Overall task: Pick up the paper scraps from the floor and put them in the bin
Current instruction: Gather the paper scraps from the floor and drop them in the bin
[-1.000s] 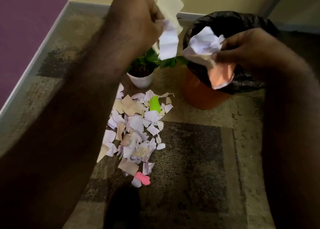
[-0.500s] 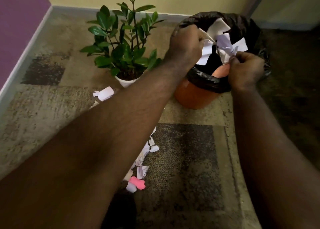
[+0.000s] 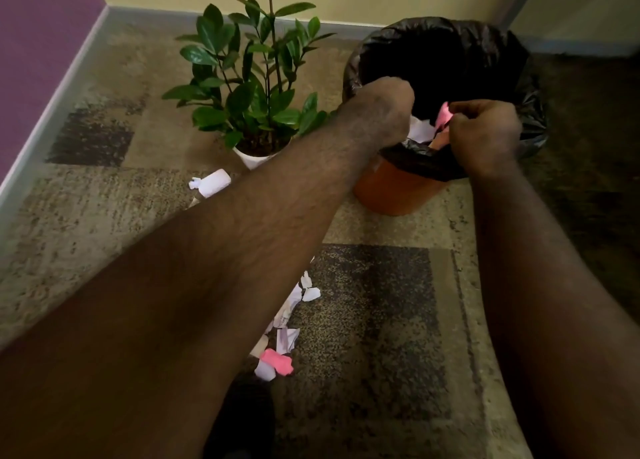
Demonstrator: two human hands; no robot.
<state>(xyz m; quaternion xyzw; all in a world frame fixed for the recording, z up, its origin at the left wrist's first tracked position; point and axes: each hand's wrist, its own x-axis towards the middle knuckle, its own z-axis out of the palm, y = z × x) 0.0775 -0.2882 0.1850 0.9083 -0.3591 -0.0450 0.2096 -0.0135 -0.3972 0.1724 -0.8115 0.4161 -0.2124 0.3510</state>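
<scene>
Reaching over the bin (image 3: 388, 191) at upper right of the frame, left hand (image 3: 384, 108) curled, grip contents hidden, cannot tell. Right hand (image 3: 483, 136) pinches pink and white paper scraps (image 3: 441, 117) above the black liner (image 3: 419, 160). More floor scraps (image 3: 277, 361) lower centre, by the potted plant (image 3: 256, 87).

Both hands crowded at the near rim of the bin (image 3: 398, 195), left hand (image 3: 388, 108) and right hand (image 3: 485, 136) close together, leaving the far half of the mouth open. Hemmed on the left by the potted plant (image 3: 256, 87), leaves nearly touching the bin. Bare carpet (image 3: 374, 320) right of the scraps (image 3: 287, 340). Walls close behind.
</scene>
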